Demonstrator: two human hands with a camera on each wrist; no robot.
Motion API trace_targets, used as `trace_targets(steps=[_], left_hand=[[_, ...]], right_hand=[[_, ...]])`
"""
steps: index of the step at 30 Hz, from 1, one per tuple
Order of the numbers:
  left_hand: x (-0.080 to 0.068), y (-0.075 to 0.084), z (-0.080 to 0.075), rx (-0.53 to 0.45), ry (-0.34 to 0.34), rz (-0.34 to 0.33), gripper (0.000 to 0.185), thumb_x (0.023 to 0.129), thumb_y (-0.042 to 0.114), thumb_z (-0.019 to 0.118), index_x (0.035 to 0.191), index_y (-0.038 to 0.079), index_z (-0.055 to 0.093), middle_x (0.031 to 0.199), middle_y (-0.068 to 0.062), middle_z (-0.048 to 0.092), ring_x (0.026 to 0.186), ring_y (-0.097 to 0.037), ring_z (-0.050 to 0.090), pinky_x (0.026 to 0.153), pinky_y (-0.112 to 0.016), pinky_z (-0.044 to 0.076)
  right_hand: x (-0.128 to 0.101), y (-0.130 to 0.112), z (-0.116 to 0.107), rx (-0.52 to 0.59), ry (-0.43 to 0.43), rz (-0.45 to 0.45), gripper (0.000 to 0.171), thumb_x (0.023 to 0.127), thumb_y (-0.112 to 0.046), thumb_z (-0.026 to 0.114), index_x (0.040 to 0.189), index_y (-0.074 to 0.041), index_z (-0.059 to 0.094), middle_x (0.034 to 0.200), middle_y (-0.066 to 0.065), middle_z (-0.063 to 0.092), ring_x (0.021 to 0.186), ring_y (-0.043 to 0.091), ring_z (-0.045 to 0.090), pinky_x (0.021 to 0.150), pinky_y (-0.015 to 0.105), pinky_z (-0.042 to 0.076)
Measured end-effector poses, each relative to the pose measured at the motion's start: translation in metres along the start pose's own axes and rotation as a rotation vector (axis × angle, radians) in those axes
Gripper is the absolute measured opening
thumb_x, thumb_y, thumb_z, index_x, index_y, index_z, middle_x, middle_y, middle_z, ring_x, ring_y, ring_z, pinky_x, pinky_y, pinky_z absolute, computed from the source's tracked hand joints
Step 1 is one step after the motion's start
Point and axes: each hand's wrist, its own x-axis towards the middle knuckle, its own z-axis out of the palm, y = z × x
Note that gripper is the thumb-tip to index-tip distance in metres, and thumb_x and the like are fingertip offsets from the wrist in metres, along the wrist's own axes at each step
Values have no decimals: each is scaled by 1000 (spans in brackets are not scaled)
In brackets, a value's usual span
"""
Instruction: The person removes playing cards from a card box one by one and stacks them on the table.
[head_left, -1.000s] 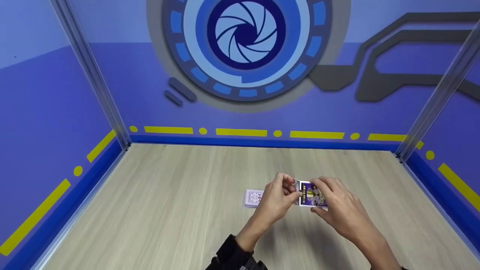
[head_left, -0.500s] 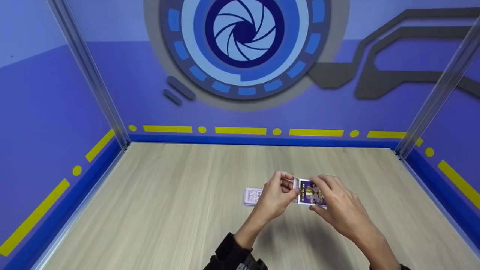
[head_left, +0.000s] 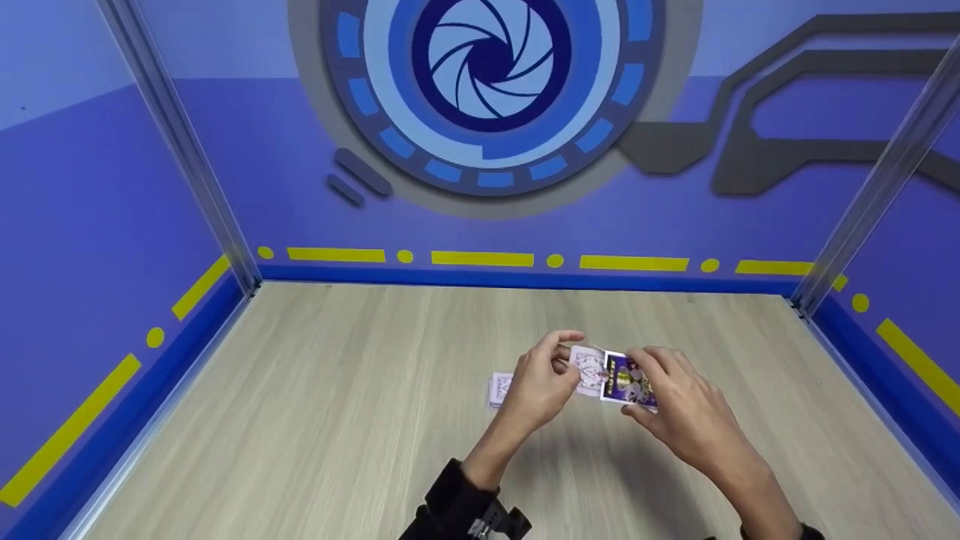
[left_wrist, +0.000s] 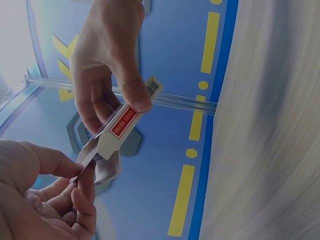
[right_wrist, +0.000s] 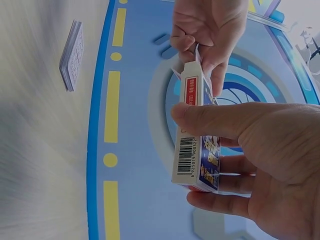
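Observation:
In the head view my right hand [head_left: 682, 397] grips a small purple and white playing card box [head_left: 628, 378], thumb on one side and fingers on the other. Its end flaps stand open toward the left hand in the left wrist view. With thumb and finger my left hand [head_left: 536, 382] pinches a pale patterned playing card [head_left: 589, 370] that sticks partly out of the box's open end. Whether it is one card or more I cannot tell. The box's narrow side [right_wrist: 187, 135], with barcode and red label, shows in the right wrist view.
A stack of playing cards [head_left: 500, 389] lies face down on the wooden table [head_left: 337, 405], partly hidden behind the left hand and wrist. Blue printed walls [head_left: 480, 225] enclose the table at the back and both sides.
My left hand has moved a little left and up, drawing the pale card farther out of the box. The right hand keeps its grip on the box, nearly in place.

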Motion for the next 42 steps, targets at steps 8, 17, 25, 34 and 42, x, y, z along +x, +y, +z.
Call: trace_targets(steps=[8, 17, 25, 34, 42], left_hand=[[-2, 4, -13, 302, -51, 59, 48, 90, 0, 62, 135, 17, 68, 111, 2, 62, 86, -9, 50, 73, -24, 42], [-5, 0, -20, 543, -188, 128, 70, 81, 30, 91, 139, 17, 54, 120, -1, 47, 100, -12, 51, 87, -27, 49], [-5, 0, -17, 804, -117, 323, 67, 78, 39, 90, 133, 13, 60, 125, -3, 48, 112, -16, 48, 99, -30, 45], [-5, 3, -22, 885, -139, 335, 65, 85, 33, 87, 143, 20, 61, 128, -4, 53, 117, -18, 47, 102, -32, 42], [-2, 5, -42, 777, -96, 288, 64, 86, 10, 84, 144, 7, 57, 137, -11, 52, 126, -23, 49, 107, -34, 44]], right_hand=[[-1, 3, -2, 0, 17, 4, 74, 74, -17, 95, 138, -5, 60, 130, 16, 60, 115, 34, 60, 80, 58, 55], [-1, 3, -2, -2, 13, 1, 73, 74, -18, 95, 138, -6, 60, 130, 16, 60, 116, 34, 59, 80, 58, 56], [0, 3, -1, -5, 19, -14, 74, 73, -17, 96, 137, -7, 61, 130, 15, 61, 116, 33, 60, 81, 57, 56], [-2, 5, -2, 0, 14, 1, 73, 75, -14, 93, 138, -3, 59, 132, 18, 60, 118, 35, 59, 81, 57, 56], [-2, 5, -4, -10, 8, 30, 73, 76, -13, 91, 138, 1, 55, 132, 21, 59, 117, 36, 58, 81, 56, 55]])
